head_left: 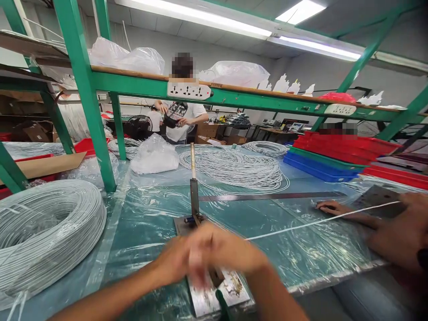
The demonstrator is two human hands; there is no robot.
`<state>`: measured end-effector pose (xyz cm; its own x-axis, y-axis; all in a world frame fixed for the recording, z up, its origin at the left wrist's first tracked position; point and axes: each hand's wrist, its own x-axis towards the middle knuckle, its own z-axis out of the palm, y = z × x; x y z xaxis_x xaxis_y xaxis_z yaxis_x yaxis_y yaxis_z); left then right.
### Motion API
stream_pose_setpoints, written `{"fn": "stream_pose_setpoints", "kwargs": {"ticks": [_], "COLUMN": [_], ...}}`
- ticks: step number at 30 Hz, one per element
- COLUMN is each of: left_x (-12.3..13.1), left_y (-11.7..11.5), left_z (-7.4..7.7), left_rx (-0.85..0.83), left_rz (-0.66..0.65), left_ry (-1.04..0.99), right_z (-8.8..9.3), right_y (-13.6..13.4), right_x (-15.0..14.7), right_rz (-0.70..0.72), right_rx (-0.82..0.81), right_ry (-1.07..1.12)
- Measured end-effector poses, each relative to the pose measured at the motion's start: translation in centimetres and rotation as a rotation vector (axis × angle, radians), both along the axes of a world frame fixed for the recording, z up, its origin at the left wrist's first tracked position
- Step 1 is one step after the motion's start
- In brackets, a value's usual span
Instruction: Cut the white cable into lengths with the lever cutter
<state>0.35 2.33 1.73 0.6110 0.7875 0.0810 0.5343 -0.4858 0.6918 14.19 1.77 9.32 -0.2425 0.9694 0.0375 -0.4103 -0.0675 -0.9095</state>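
Note:
My left hand [175, 256] and my right hand [225, 249] meet over a small bench-mounted lever tool. Both are smeared by motion, and their fingers overlap. The tool's upright lever [194, 196] rises behind them, and its metal base plate [203, 298] shows below, with brownish bits on it. A green handle [222, 303] sticks out at the near side. One white cable [301, 226] runs from behind my right hand to a co-worker's hand [414, 209] at the right. Whether my fingers grip the cable is hidden.
A big coil of pale cable [76, 240] lies at the left, a looser coil [234, 169] at the back. A long steel ruler [274, 196] lies behind the tool. Red and blue trays [321, 165] are stacked at the right. A green shelf post [90, 98] stands at the left.

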Motion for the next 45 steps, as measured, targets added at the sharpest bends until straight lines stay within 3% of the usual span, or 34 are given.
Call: {"fn": "stream_pose_setpoints", "kwargs": {"ticks": [4,8,12,17,22,26,29,34,37,41,45], "left_x": [0.6,1.3,1.6,2.2,2.5,2.9,3.3,4.1,4.7,5.3,5.5], "left_y": [-0.3,0.0,0.7,1.1,1.0,1.4,1.9,2.2,2.0,1.8,1.5], "left_z": [-0.2,-0.9,-1.8,-2.1,-2.3,-3.8,-5.2,-6.7,-7.0,-6.9,-6.5], "left_rx": [0.036,-0.086,-0.218,-0.202,-0.183,-0.241,-0.307,-0.35,-0.364,-0.315,-0.254], "left_rz": [0.015,0.076,0.096,0.205,0.183,0.205,0.227,0.257,0.323,0.442,0.47], "left_ry": [0.13,-0.001,-0.181,-0.182,-0.108,-0.167,-0.228,-0.28,-0.254,-0.18,-0.126], "right_z": [4.2,4.0,2.6,2.8,4.8,6.6,6.7,3.4,1.0,-1.1,-2.7], "right_y": [10.1,18.9,22.7,23.6,20.4,14.5,9.0,0.1,-4.1,-7.5,-8.8], "right_x": [3.1,3.6,3.2,2.8,4.3,6.5,8.2,10.6,11.2,10.9,10.4], "right_rz": [-0.164,-0.257,-0.194,-0.147,-0.109,-0.07,-0.071,0.043,0.018,-0.038,-0.069], "right_rx": [-0.024,-0.132,-0.201,-0.225,-0.196,-0.172,-0.201,-0.276,-0.355,-0.462,-0.516], "right_ry": [-0.287,-0.426,-0.462,-0.467,-0.445,-0.405,-0.388,-0.349,-0.355,-0.336,-0.32]}}
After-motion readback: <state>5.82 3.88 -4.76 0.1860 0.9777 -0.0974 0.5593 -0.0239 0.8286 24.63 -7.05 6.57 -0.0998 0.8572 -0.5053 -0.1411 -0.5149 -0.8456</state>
